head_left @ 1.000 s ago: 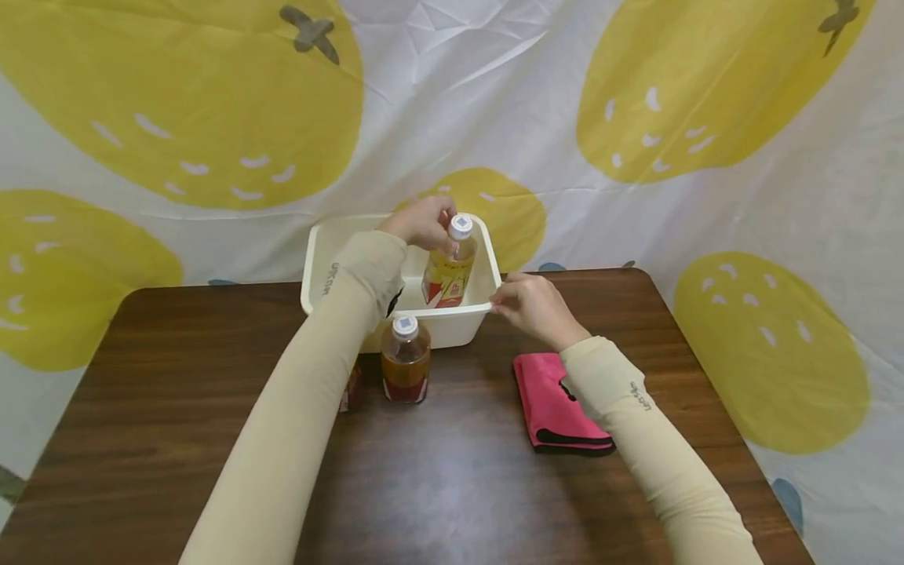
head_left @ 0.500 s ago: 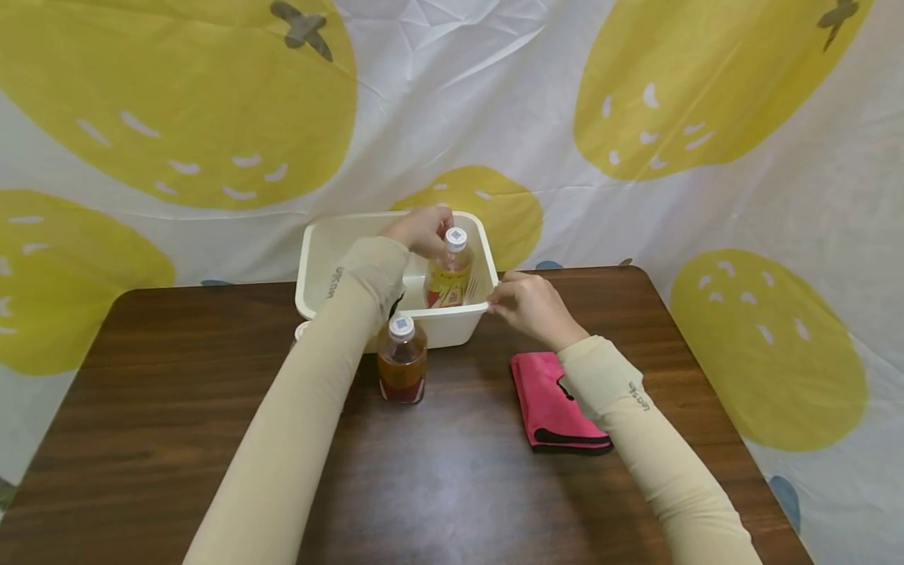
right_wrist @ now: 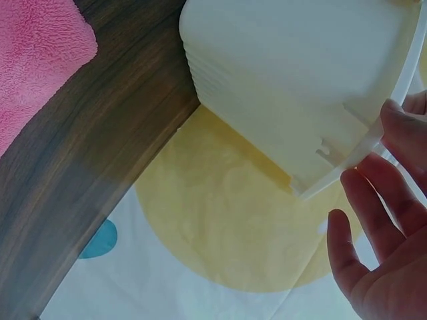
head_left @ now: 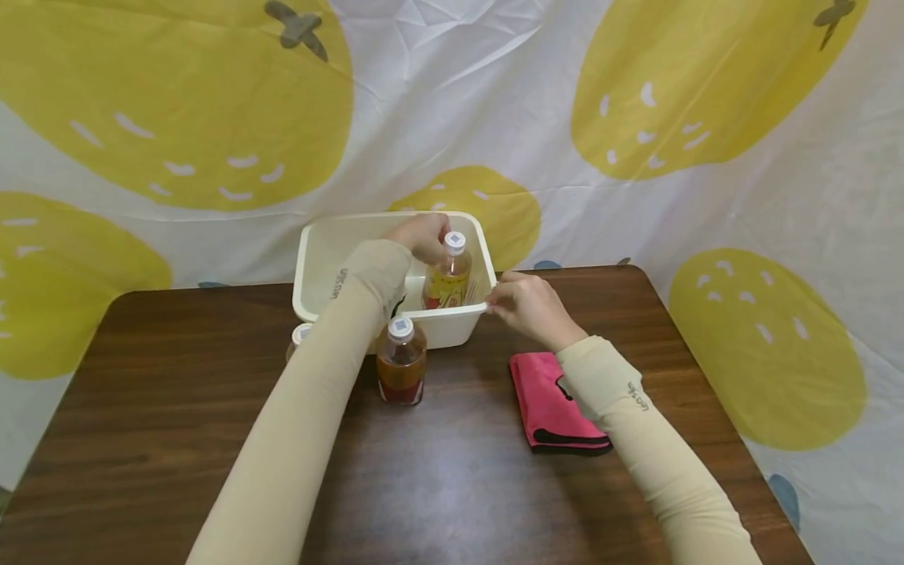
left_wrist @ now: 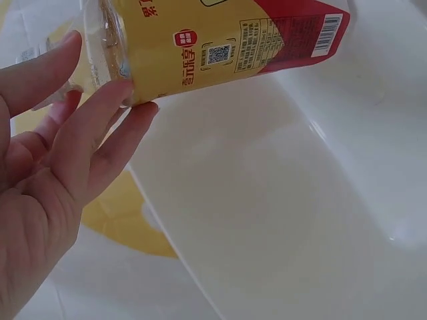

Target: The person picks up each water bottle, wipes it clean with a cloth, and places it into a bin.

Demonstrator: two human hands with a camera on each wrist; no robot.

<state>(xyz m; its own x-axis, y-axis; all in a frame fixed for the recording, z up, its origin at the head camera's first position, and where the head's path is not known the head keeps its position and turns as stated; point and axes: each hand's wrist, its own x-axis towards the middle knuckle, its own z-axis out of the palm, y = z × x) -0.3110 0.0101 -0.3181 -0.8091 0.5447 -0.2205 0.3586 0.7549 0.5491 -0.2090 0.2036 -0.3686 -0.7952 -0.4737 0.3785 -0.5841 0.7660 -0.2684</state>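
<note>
With its fingers and thumb round the neck, my left hand (head_left: pixel 420 235) holds a bottle (head_left: pixel 446 289) inside the right end of a white plastic basin (head_left: pixel 452 328). The bottle has a white cap and a yellow and red label, which the left wrist view shows close up on the bottle (left_wrist: pixel 220 50). Whether its base touches the basin floor I cannot tell. Over at the basin's right front corner, my right hand (head_left: pixel 533 308) pinches the rim between thumb and fingers; the right wrist view shows that hand (right_wrist: pixel 387 227) too.
Just in front of the basin stands an amber bottle (head_left: pixel 401 367) on the dark wooden table (head_left: pixel 424 502). Another capped bottle (head_left: pixel 301 334) is mostly behind the left sleeve. A folded pink cloth (head_left: pixel 551 404) lies by the right forearm. A patterned curtain (head_left: pixel 452 102) hangs behind.
My left hand has come down a little with the bottle, which sits lower in the basin. The right hand keeps its pinch on the rim. The left-hand bottle's cap now shows beside the sleeve.
</note>
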